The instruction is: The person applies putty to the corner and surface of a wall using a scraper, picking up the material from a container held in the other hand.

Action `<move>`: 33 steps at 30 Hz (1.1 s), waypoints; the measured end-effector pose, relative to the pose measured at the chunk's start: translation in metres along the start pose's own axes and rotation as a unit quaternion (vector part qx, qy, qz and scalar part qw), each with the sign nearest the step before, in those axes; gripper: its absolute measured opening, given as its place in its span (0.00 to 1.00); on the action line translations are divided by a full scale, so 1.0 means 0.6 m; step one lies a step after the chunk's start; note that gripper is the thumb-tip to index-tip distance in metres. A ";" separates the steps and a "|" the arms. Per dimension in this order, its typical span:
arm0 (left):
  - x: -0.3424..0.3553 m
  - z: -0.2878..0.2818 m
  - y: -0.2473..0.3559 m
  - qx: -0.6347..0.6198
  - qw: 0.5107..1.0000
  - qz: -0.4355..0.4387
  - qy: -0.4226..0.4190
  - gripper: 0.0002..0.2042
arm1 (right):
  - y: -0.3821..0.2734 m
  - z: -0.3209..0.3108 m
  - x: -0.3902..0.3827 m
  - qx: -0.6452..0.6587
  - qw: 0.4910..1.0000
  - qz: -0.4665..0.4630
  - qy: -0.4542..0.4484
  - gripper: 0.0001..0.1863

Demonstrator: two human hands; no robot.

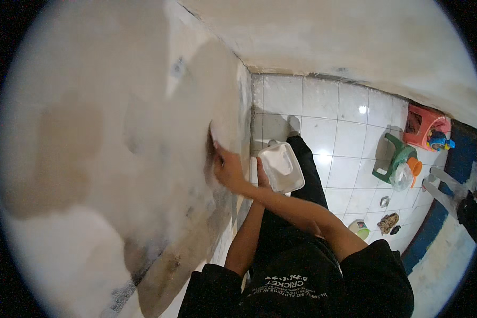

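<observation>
Because the shallow white rectangular plastic tray (281, 167) tilts in my left hand (261, 179) above the white tiled floor (328, 122), I judge whatever it carries could slide out if that grip slackens. That hand is closed on the tray's near edge, beside my dark trousers. My right hand (228, 168) crosses over, pressing against the patchy plastered wall (116, 148); whether it holds a tool I cannot tell.
</observation>
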State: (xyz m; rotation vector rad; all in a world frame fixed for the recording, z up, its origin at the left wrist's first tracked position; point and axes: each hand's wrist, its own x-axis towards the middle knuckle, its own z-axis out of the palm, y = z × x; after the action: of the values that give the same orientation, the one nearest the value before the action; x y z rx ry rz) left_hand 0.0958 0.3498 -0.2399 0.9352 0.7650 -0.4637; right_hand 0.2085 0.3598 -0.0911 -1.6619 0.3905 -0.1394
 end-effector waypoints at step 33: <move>-0.122 0.209 0.101 -0.043 0.974 -0.055 -0.213 0.40 | -0.115 -0.429 -0.076 -0.273 0.961 -0.013 -0.047 0.09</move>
State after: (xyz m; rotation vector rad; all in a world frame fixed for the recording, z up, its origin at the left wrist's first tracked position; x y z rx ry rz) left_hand 0.1354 0.2775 -0.1055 0.6812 0.4418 -0.6974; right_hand 0.0964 0.1392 0.0170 -2.2102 0.3518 0.0346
